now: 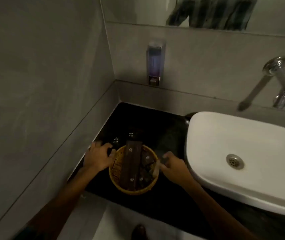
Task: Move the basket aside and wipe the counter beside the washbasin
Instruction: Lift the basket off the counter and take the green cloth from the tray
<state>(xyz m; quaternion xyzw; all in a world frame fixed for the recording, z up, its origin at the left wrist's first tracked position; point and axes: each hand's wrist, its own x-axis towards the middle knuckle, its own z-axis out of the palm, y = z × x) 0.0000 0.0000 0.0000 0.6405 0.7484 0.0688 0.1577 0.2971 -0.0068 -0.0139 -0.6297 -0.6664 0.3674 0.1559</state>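
Your left hand [99, 157] is curled over the left rim of the round yellow woven basket [133, 187], and your right hand [172, 166] is clenched at its right rim; whether the right actually grips the rim is too blurred to tell. The basket sits on the black tabletop [155, 129], near its front edge, left of the white washbasin [242, 135]. Dark wooden-handled tools [132, 166] lie inside it.
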